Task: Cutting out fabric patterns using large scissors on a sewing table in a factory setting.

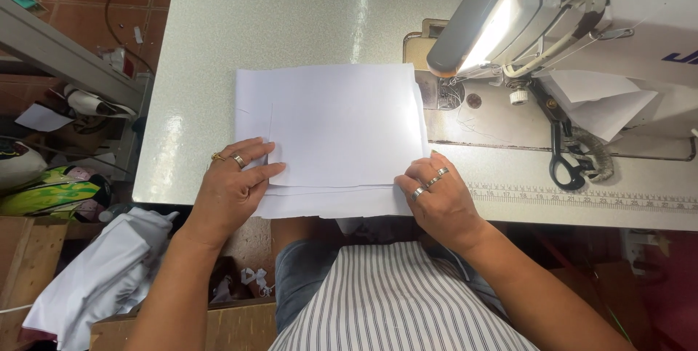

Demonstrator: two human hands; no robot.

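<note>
The fingers of the left hand (pixel 231 190) lie extended and flat, pressing the left margin of the white fabric stack (pixel 331 136); they enclose nothing. The fingers of the right hand (pixel 436 195) are curled at the stack's lower right corner, fingertips on the cloth; whether they pinch the edge cannot be determined. Both hands wear rings.

The fabric stack is rectangular, with its long axis running left to right across the pale worktable (pixel 291 17). Its right edge points toward the needle area of the sewing machine (pixel 567 17), and its near edge overhangs the table front, above the person's lap. Several layers show, slightly offset along the near edge. The stack lies between the two hands and extends away from the fingertips.

Black-handled scissors (pixel 563 155) rest on the machine bed, right of the right hand. Loose white fabric pieces (pixel 603 100) lie under the machine arm. A bundle of white cloth (pixel 102 278) sits low at the left, beside the left forearm.
</note>
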